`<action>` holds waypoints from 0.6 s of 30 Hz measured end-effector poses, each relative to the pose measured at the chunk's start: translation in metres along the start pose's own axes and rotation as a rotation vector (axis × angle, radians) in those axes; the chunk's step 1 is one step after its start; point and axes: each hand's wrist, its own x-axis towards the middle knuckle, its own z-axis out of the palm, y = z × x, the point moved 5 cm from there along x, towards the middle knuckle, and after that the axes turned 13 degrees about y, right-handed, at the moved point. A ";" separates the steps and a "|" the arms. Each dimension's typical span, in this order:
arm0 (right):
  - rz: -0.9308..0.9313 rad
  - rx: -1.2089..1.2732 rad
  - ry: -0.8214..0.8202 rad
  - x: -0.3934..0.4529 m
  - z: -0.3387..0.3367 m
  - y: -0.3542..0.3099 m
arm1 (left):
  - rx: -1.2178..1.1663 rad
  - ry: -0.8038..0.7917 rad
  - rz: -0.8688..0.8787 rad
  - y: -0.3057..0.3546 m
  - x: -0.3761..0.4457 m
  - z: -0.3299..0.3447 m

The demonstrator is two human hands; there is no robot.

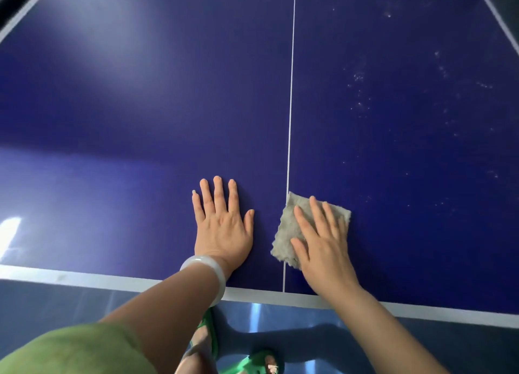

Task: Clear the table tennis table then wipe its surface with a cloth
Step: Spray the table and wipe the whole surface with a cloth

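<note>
The blue table tennis table [140, 106] fills the view, with a thin white centre line [290, 98] running away from me. My left hand [223, 224] lies flat on the surface, fingers straight and spread, just left of the line. My right hand [323, 241] presses flat on a grey fuzzy cloth [286, 233] that sits just right of the line, close to the near edge. Pale dusty specks [362, 92] dot the right half of the table.
The white near edge band [84, 278] of the table runs across the bottom. Below it is a glossy blue-grey floor [280, 317] and my feet in green sandals [261, 362]. The table's white side lines show at the top corners.
</note>
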 end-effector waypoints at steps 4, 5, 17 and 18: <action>0.128 -0.033 0.252 0.014 -0.009 0.005 | -0.011 -0.003 -0.001 0.000 0.000 0.000; 0.106 -0.055 0.240 0.018 -0.004 0.002 | -0.007 -0.005 -0.001 -0.001 0.000 0.000; 0.277 -0.157 0.287 0.053 0.009 0.021 | -0.002 -0.012 -0.004 -0.001 -0.001 0.001; 0.237 -0.140 0.291 0.039 0.014 0.008 | 0.000 -0.011 -0.003 -0.001 -0.001 0.001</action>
